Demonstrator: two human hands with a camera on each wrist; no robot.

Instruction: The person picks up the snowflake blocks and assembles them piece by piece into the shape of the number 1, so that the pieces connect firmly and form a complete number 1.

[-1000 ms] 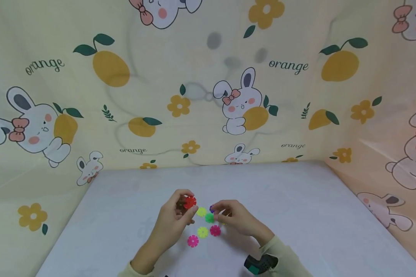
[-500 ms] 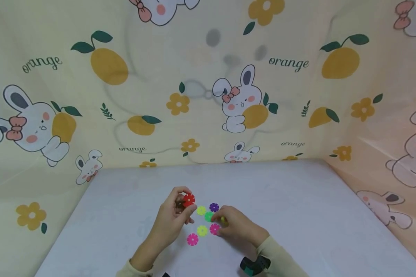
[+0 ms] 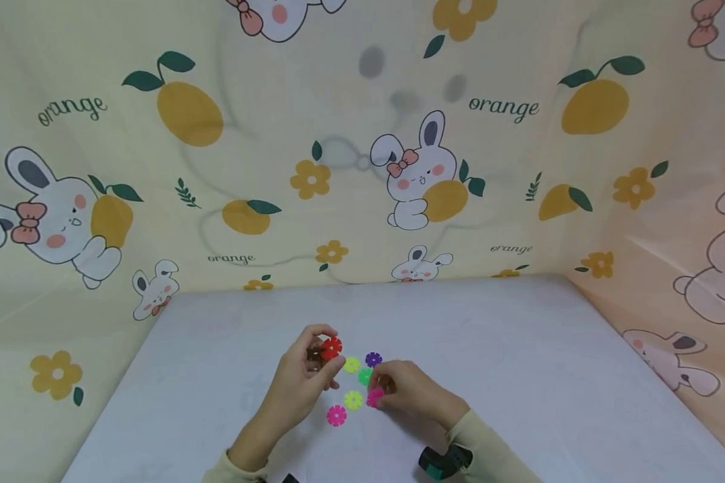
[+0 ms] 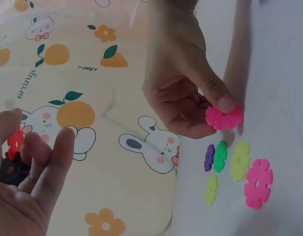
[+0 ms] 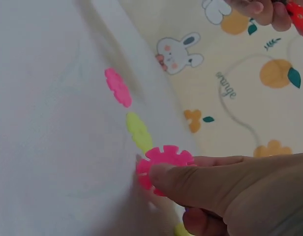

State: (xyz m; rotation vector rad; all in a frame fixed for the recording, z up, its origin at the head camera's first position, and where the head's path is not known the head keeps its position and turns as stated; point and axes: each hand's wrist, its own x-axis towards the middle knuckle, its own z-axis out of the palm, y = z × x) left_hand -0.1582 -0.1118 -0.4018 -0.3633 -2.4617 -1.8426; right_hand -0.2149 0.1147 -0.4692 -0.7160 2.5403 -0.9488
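Observation:
My left hand (image 3: 299,372) holds a red interlocking disc (image 3: 332,347) with a notched rim, raised above the table, with a black disc (image 4: 13,171) against it. My right hand (image 3: 413,389) pinches a pink notched disc (image 5: 166,160), the thumb pressed on its face. On the table beside that hand lie a purple disc (image 3: 373,359), a green disc (image 3: 365,376), a far yellow disc (image 3: 351,365), a nearer yellow disc (image 3: 353,400) and a second pink disc (image 3: 336,415). The right hand's fingers partly cover the green disc in the head view.
A white-topped table (image 3: 217,349) spreads out around both hands. A cloth backdrop (image 3: 350,215) printed with rabbits and oranges stands behind it and at both sides. A black wrist device (image 3: 444,463) sits by the right sleeve.
My right hand has moved nearer to me, from beside the purple and green discs to the pink one, which it now pinches. Yellow seen by that hand earlier is hidden now.

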